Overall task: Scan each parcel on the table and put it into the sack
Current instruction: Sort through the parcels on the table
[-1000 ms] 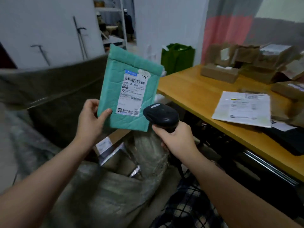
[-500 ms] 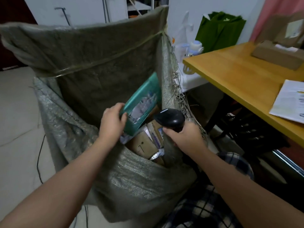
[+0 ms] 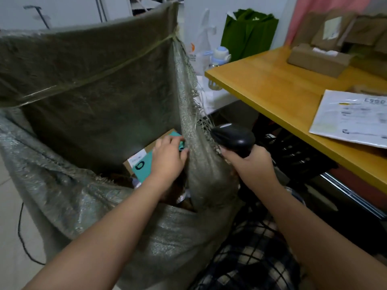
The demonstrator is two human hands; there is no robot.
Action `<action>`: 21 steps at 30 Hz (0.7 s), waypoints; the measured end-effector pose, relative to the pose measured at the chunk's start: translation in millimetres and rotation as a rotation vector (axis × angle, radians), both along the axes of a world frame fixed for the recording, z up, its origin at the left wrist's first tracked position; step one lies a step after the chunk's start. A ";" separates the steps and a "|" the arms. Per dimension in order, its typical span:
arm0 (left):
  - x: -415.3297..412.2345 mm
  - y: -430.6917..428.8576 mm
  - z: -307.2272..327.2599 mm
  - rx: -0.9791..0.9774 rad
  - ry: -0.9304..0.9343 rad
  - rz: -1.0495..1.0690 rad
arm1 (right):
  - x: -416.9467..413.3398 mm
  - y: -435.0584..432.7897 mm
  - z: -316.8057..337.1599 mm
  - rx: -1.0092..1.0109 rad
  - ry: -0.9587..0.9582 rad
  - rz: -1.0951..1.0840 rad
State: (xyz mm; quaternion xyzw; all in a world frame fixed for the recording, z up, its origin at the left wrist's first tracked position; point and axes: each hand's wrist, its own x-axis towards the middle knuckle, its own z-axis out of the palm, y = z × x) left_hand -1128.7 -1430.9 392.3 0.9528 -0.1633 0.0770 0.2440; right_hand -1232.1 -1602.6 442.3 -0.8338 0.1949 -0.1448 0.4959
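Note:
A large grey-green woven sack (image 3: 88, 65) stands open at the left. Inside it, a teal padded mailer (image 3: 144, 167) with a black mark lies on a brown cardboard parcel (image 3: 134, 159). My left hand (image 3: 169, 156) reaches into the sack and holds the mailer's right end between fingers and thumb. My right hand (image 3: 254, 165) grips a black barcode scanner (image 3: 232, 137) just outside the sack's frayed right edge. On the yellow table (image 3: 272, 88) at the right lie a white parcel (image 3: 351, 118) and several brown cardboard parcels (image 3: 318, 59).
A green bag (image 3: 249, 32) and a small bottle (image 3: 219, 55) sit behind the table's left end. A black cable (image 3: 21, 237) runs over the floor left of the sack. Plaid fabric (image 3: 251, 260) is below my right arm.
My left hand has lowered the teal mailer from scanner height into the sack, where it now lies flat on a cardboard parcel. The scanner moved right, outside the sack's edge.

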 end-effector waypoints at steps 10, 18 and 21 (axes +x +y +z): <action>-77.1 -151.5 52.0 -0.226 -0.089 -0.463 | -103.5 -95.5 37.9 -0.103 -0.197 -0.336; -86.8 -257.7 93.2 -0.058 -0.012 -0.497 | -161.3 -158.3 50.8 -0.034 -0.337 -0.553; -73.5 -283.2 105.0 0.088 0.107 -0.331 | -162.1 -169.2 48.3 0.027 -0.307 -0.553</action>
